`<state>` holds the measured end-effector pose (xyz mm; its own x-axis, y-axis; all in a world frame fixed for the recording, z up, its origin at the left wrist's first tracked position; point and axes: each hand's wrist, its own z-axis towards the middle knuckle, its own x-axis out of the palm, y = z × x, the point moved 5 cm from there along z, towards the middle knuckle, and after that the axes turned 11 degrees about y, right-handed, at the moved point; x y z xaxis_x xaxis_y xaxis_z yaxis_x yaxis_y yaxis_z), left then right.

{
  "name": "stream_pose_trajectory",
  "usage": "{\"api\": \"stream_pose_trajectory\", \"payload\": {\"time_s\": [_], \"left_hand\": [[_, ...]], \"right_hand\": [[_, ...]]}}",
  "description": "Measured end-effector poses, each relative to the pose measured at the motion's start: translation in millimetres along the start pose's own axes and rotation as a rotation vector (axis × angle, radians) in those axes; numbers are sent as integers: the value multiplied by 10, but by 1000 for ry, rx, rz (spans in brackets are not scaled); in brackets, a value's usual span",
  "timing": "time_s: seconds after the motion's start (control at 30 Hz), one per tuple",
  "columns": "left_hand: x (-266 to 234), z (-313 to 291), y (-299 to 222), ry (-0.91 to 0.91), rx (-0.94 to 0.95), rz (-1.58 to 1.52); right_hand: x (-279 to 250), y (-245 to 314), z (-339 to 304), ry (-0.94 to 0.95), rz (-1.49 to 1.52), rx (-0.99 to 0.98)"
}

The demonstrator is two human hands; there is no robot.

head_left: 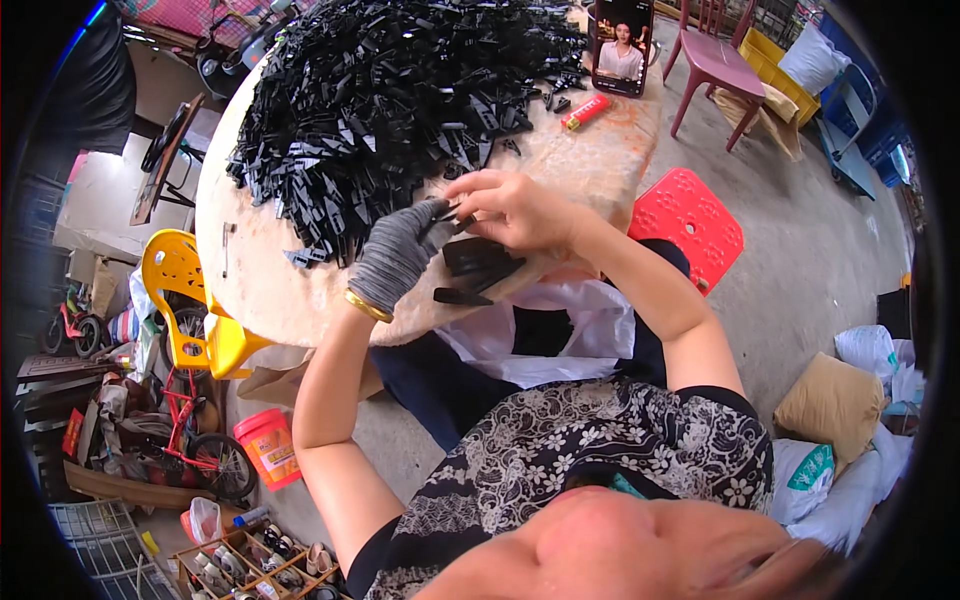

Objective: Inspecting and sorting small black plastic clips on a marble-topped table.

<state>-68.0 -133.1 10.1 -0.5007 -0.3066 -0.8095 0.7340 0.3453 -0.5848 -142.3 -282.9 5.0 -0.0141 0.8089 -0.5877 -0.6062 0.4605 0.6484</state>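
A red bike (178, 418) stood at the lower left of the frame, with a yellow chair (230, 345) above and right of it and a red bucket (267, 450) below the chair. The pale-covered table (255, 300) reached from left of centre past the middle, and a large heap of black pieces (400, 100) spread over its upper part. Near the centre, the left hand (393, 258), in a grey glove with a gold bracelet (369, 306) at the wrist, was pinching a small black piece (460, 212) at its fingertips. Larger black pieces (482, 258) lay just below the hands, by the table's near edge. The bare right hand (515, 208) met the left from the right, fingers bent at the small piece; they were too small and dark there to tell whether they gripped it too. A white bag (605, 310) hung open below. At the upper right of centre, a phone (622, 45) stood on the table, and a red stool (690, 225) was farther right.
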Motion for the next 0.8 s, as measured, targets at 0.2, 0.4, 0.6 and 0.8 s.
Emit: {"api": "stream_pose_trajectory", "payload": {"time_s": [0.2,0.4,0.6,0.8], "left_hand": [[2,17,3,69,-25,85],[-92,8,65,-34,10,103],[-51,15,25,26,-6,195],[-28,43,34,76,-40,274]], "right_hand": [[63,-147,6,64,76,112],[9,-196,-11,-24,-200,121],[61,-255,-31,-39,-301,88],[46,-202,-19,-38,-310,67]]}}
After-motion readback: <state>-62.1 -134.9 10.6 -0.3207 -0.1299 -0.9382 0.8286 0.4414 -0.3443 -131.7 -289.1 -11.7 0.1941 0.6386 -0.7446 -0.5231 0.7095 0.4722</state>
